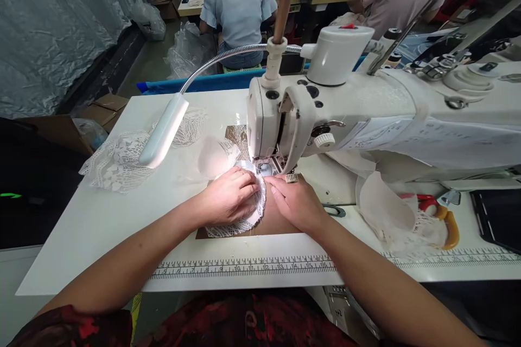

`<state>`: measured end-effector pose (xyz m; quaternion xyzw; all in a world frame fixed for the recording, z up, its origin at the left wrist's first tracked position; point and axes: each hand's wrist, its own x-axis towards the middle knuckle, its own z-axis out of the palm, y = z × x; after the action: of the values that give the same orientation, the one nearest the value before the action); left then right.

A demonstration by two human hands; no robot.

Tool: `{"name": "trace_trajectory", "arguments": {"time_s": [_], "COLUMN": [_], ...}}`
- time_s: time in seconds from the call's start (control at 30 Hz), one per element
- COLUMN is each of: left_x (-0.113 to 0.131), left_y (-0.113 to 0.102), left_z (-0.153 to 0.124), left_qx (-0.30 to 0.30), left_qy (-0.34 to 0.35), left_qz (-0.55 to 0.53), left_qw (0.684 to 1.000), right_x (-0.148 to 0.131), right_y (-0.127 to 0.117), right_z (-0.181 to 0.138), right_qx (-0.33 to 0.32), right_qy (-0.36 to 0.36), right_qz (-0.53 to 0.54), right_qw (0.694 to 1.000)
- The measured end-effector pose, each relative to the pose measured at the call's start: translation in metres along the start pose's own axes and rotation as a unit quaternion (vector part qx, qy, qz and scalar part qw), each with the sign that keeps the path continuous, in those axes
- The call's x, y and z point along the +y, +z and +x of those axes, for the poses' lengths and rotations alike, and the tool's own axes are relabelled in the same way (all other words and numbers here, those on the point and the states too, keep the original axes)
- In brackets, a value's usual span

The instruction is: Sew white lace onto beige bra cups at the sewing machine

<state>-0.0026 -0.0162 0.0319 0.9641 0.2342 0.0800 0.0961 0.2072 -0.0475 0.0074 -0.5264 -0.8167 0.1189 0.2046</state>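
A white lace-covered bra cup (260,203) lies under the needle area of a white sewing machine (268,119). My left hand (232,195) rests on the cup, its fingers bent and closed on the fabric. My right hand (299,200) lies flat on the brown plate (280,222) just right of the cup. Its stretched fingertips reach the cup's edge close to the presser foot (279,162). The fabric under my left palm is hidden.
Lace pieces (126,160) and a pale cup (214,157) lie left on the table. A lamp (165,130) hangs above them. Right are more cups (386,203), a yellow holder (451,230) and black thread snips (334,210). A ruler strip (244,268) runs along the front. Two people sit beyond.
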Motion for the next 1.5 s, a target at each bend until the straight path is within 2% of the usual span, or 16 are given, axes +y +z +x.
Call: {"name": "trace_trajectory", "arguments": {"time_s": [0.27,0.5,0.77,0.97,1.17,1.5], "left_x": [-0.005,-0.007,-0.017,-0.027,-0.024,-0.024], "left_y": [0.009,0.012,0.016,0.016,0.017,0.019], "left_z": [-0.006,-0.007,-0.008,-0.007,-0.006,-0.007], "left_qx": [0.029,0.040,0.053,0.068,0.075,0.053], "left_qy": [0.018,0.023,0.017,0.005,0.020,0.047], "left_qz": [-0.023,-0.031,-0.035,-0.017,0.002,-0.005], "left_qw": [0.999,0.998,0.998,0.998,0.997,0.997], "right_x": [-0.002,-0.001,-0.005,-0.009,-0.005,-0.008], "right_y": [0.000,0.009,0.009,0.010,0.011,0.007], "right_z": [-0.001,-0.003,-0.001,0.004,0.003,0.003], "right_qx": [-0.004,0.006,-0.001,0.006,0.004,0.004], "right_qy": [-0.026,-0.089,-0.077,-0.040,-0.014,-0.046], "right_qz": [0.020,-0.046,-0.086,-0.122,-0.111,-0.072], "right_qw": [0.999,0.995,0.993,0.992,0.994,0.996]}}
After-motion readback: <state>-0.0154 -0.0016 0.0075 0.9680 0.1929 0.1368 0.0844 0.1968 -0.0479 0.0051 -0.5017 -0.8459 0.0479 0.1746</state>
